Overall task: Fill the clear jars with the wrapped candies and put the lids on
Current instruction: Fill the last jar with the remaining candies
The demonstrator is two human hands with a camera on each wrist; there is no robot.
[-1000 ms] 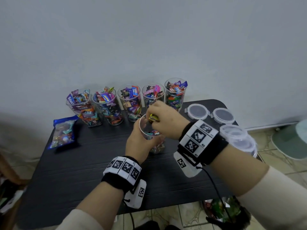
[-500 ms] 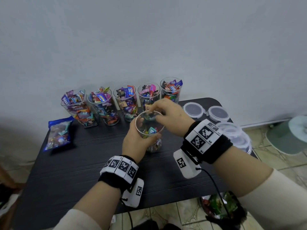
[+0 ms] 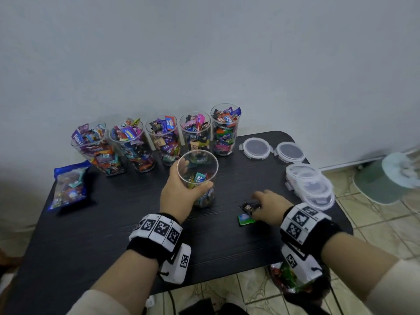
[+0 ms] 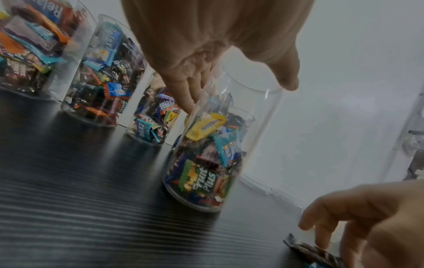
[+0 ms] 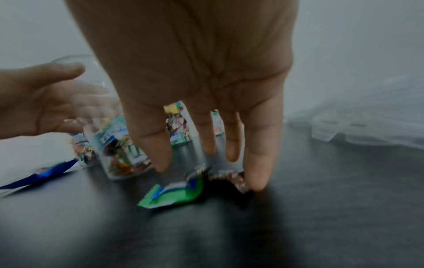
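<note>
Standing on the black table [image 3: 91, 235], the half-filled jar [image 3: 200, 178] is gripped near its rim by the left hand [image 3: 179, 196], thumb on the near side and fingers curled round the far side; it stands upright, lidless, with wrapped candies filling its lower part. To its right the right hand [image 3: 270, 208] reaches down to the tabletop with fingers spread and fairly straight, the fingertips [image 5: 257, 181] touching a dark wrapped candy [image 3: 250, 206]; whether it is pinched or only touched I cannot tell. A green wrapped candy [image 3: 246, 219] lies just beside the dark one, nearer the table's front edge. Five full jars [image 3: 163, 139] stand in a row along the wall side of the table, none lidded. Two lids [image 3: 256, 147] lie flat at the far right corner, and a stack of lids [image 3: 311, 185] sits near the right edge. A blue candy bag [image 3: 69, 185] lies at the left edge.
</note>
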